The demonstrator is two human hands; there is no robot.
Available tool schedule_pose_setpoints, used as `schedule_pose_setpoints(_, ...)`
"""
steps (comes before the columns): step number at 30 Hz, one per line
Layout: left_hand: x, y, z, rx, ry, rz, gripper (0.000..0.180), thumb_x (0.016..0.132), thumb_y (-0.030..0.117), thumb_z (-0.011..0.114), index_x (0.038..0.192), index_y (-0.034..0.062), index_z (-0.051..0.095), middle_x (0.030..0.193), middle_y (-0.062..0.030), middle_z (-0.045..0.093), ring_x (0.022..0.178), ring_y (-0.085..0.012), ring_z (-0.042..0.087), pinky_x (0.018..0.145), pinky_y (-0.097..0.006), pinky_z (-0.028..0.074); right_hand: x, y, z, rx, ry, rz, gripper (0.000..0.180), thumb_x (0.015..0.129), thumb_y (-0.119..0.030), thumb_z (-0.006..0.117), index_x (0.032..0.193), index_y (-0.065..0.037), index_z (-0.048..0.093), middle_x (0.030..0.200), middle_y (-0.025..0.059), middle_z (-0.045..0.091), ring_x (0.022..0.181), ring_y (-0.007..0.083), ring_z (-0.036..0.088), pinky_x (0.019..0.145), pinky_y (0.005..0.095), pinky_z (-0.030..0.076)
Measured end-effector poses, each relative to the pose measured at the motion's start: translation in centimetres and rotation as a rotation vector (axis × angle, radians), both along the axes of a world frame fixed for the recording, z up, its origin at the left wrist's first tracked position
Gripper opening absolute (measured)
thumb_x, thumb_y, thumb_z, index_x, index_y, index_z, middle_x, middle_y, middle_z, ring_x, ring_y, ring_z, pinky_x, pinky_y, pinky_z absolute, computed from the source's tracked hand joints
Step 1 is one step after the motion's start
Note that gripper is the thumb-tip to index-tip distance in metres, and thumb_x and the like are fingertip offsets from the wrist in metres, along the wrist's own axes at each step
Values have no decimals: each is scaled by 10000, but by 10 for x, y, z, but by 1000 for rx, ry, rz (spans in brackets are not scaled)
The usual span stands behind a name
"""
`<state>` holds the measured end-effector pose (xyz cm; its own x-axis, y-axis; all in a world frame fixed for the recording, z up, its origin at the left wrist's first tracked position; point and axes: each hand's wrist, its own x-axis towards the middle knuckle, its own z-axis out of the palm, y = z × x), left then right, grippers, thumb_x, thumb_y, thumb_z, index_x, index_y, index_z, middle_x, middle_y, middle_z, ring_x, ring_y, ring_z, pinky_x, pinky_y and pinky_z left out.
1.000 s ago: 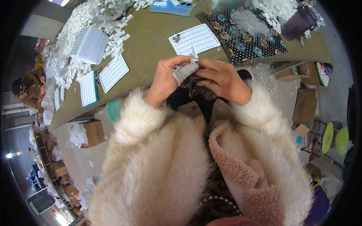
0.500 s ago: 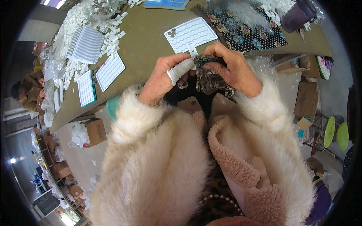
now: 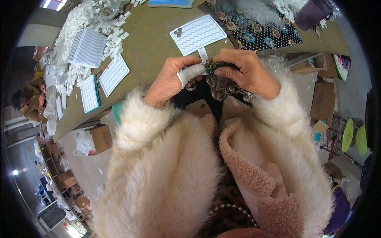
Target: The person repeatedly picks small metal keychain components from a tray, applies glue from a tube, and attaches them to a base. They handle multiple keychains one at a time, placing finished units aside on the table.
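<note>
My left hand (image 3: 168,79), its thumb in a white wrap (image 3: 193,73), is closed on a small white plastic tag (image 3: 203,54) that sticks up past the fingertips. A metal ring (image 3: 191,85) dangles beneath this hand. My right hand (image 3: 249,73) grips a dark strip with green bits (image 3: 212,67), from which a bunch of metal key rings (image 3: 222,88) hangs. The fingertips of both hands nearly meet between the tag and the strip; exactly what they pinch there is partly hidden. Just beyond them lies a white dimpled tray (image 3: 198,35) with a few small round metal pieces (image 3: 178,32).
On the table's left are a heap of white plastic pieces (image 3: 115,37), a stack of white trays (image 3: 88,47) and two more trays (image 3: 114,75). A dark patterned cloth (image 3: 262,33) and purple mug (image 3: 313,14) sit at right. A person (image 3: 31,99) sits far left.
The key rings under my right hand have swung and spread lower. Both hands keep their grip close together, with the right hand shifted slightly rightward. The view has moved a little.
</note>
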<state>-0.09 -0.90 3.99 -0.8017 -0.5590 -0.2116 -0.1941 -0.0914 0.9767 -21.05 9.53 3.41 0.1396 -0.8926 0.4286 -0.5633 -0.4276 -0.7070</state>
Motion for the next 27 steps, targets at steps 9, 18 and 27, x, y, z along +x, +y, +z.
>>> schedule_pose_setpoints(9,-1,-1,0,104,28,-26,210,945,191,665,992,-12,698,756,13,614,649,-53,531,570,-224,435,-3,-1,-3,63,-85,-8,206,825,-98,749,975,-5,642,838,180,632,751,370,601,678,378,494)
schedule_pose_setpoints(18,-3,-3,-6,65,65,17,290,959,249,657,1097,-5,688,751,20,622,603,-44,504,529,-185,381,-5,-1,-1,169,-221,9,184,872,-40,713,1032,23,644,880,99,672,809,189,628,740,306,489)
schedule_pose_setpoints(27,-2,-2,-1,169,261,77,332,983,270,627,1118,-28,679,685,14,588,546,-38,464,487,-183,346,2,-6,-5,-107,-166,-140,195,848,-26,722,1028,-13,647,906,116,660,796,243,640,718,322,507)
